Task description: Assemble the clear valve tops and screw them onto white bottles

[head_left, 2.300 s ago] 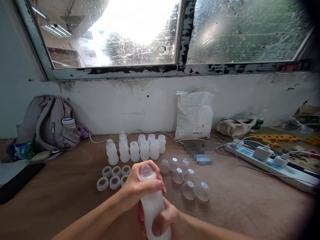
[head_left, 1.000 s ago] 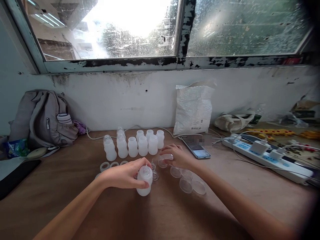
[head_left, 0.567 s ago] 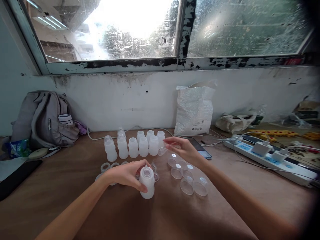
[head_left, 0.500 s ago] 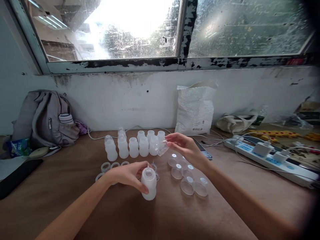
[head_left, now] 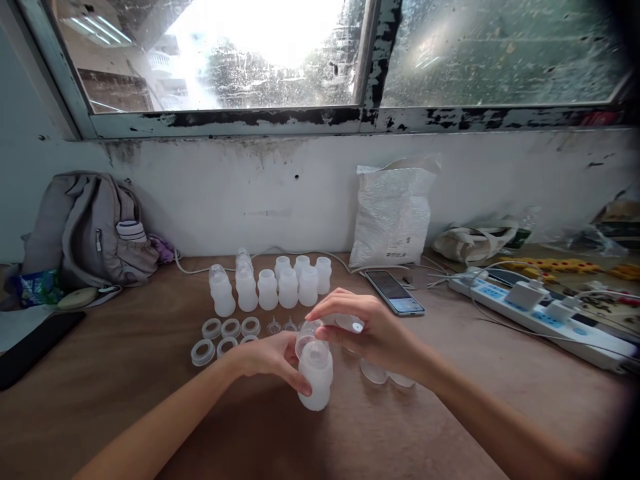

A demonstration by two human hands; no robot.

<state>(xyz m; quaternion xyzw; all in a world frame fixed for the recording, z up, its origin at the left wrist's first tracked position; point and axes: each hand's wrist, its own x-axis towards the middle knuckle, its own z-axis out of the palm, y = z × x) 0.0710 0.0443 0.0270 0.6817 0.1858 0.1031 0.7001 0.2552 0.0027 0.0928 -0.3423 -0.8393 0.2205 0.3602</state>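
In my left hand is a frosted white baby bottle, held upright with the fingers wrapped round its side. My right hand pinches a clear dome-shaped cap close beside the bottle's top; I cannot tell whether the two touch. Behind my hands stand several frosted bottles in rows. At the left end, two of them wear clear caps, one being the front bottle. White collar rings and clear nipples lie before them. Beneath my right hand, more clear caps are partly hidden.
A phone lies behind my right hand, near a white padded bag against the wall. To the right runs a power strip with chargers and cables. A grey backpack and a black flat object sit at the left.
My right hand has brought the clear cap down and nearer, from by the bottle rows to the held bottle's top. My left hand has shifted slightly right with the bottle.
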